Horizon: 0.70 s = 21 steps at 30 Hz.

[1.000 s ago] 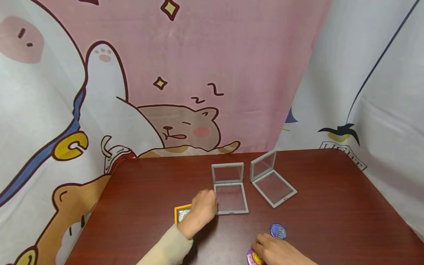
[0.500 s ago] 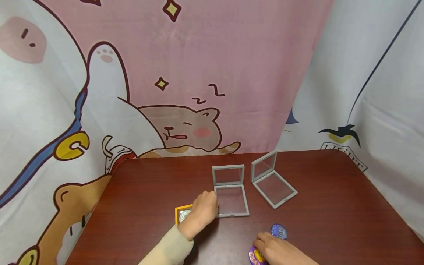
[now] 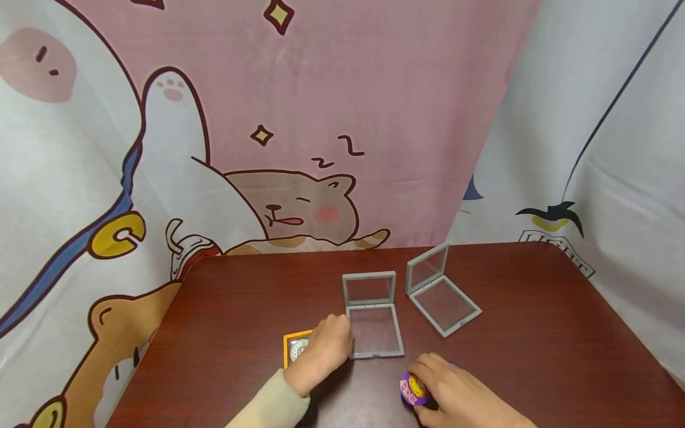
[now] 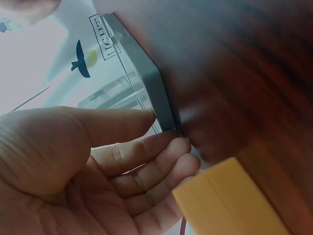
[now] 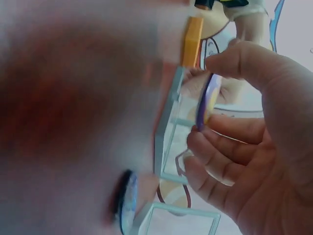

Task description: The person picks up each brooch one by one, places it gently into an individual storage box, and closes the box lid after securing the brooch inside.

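Note:
My left hand [image 3: 327, 348] pinches the near left corner of an open grey hinged display frame [image 3: 377, 355] with clear panes, its lid standing up at the back. In the left wrist view, thumb and fingertips meet at the edge of that grey frame [image 4: 152, 83]. My right hand [image 3: 457, 392] holds a round purple badge [image 3: 413, 389] with a yellow figure, between thumb and fingers. The right wrist view shows the purple badge [image 5: 208, 100] edge-on, raised off the table. A blue round badge [image 5: 128, 203] lies on the table, mostly hidden behind the right hand in the head view.
A second open grey frame [image 3: 462, 321] stands to the right, turned at an angle. A yellow-edged frame [image 3: 286, 351] with a pale round item inside lies left, partly covered by my left hand. The brown table [image 3: 241, 297] meets a cartoon-printed cloth [image 3: 417, 119] at the back.
My left hand has drawn the grey frame slightly nearer. My right hand has gripped the purple badge and lifted it, moving a little forward, and now hides most of the blue badge.

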Available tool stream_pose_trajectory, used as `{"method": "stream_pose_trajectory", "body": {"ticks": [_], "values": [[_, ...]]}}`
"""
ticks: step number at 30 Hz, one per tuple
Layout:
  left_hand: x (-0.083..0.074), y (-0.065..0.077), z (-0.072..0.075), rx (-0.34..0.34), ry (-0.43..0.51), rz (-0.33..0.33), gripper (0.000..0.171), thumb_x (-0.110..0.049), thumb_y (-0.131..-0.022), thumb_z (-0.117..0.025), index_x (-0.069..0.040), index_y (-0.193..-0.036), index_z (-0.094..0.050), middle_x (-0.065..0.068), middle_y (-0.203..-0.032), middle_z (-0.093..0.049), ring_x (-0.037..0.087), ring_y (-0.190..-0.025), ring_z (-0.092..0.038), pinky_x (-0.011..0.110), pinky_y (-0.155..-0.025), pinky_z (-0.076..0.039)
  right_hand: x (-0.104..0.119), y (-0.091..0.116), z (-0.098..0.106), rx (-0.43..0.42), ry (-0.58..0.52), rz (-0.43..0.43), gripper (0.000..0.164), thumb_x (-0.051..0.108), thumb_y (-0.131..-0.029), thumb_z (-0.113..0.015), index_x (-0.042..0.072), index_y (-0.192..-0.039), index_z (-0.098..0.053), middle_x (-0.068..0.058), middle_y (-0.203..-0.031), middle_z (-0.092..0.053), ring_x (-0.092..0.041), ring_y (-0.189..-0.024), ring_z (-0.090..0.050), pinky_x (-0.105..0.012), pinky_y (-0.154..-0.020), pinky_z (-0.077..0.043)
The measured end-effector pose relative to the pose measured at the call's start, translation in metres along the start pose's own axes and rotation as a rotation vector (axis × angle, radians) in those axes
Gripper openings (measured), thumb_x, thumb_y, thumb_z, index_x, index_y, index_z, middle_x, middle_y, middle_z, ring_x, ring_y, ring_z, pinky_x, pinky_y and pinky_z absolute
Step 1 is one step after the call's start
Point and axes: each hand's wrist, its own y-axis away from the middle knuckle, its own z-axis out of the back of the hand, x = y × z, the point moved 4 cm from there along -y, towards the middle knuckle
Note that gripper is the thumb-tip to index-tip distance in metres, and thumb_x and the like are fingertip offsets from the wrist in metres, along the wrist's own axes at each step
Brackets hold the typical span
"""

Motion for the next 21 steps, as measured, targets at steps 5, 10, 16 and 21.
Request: {"method": "stream_pose_trajectory", "body": {"ticks": [5, 10, 16, 21], "values": [[-0.001, 0.005, 0.001, -0.012, -0.005, -0.02, 0.027, 0.001, -0.088, -0.069, -0.007, -0.064, -0.059, 0.009, -0.063, -0.06, 0.024, -0.054, -0.06, 0.038, -0.048, -0.045, -0.003, -0.01, 0.01, -0.111, 0.037, -0.011, 0.05, 0.023, -0.075, -0.089, 0.011, -0.117, -0.066, 0.014, -0.11, -0.055, 0.001, -0.096, -0.052, -0.017, -0.079, -0.05], [-0.003, 0.009, 0.003, -0.014, -0.012, -0.042, 0.028, 0.002, -0.086, -0.068, -0.008, -0.062, -0.058, 0.008, -0.061, -0.059, 0.022, -0.053, -0.058, 0.037, -0.049, -0.045, -0.006, -0.022, 0.018, -0.256, 0.082, 0.056, 0.054, 0.018, -0.067, -0.09, 0.006, -0.114, -0.067, 0.01, -0.109, -0.058, -0.002, -0.095, -0.056, -0.013, -0.083, -0.048], [-0.005, 0.012, 0.004, -0.001, -0.003, -0.036, 0.026, 0.003, -0.087, -0.068, -0.007, -0.064, -0.059, 0.008, -0.062, -0.059, 0.019, -0.052, -0.055, 0.036, -0.047, -0.043, -0.009, -0.036, 0.023, -0.292, 0.05, 0.037, 0.054, 0.018, -0.069, -0.091, 0.003, -0.116, -0.068, 0.006, -0.111, -0.061, -0.005, -0.097, -0.058, -0.013, -0.084, -0.048], [-0.005, 0.014, 0.002, 0.003, -0.002, -0.038, 0.028, 0.002, -0.087, -0.068, -0.008, -0.062, -0.058, 0.006, -0.06, -0.057, 0.016, -0.05, -0.051, 0.034, -0.045, -0.041, -0.012, -0.048, 0.023, -0.329, 0.056, 0.026, 0.054, 0.017, -0.07, -0.092, 0.001, -0.117, -0.068, 0.002, -0.113, -0.063, -0.008, -0.101, -0.057, -0.015, -0.086, -0.047]]}}
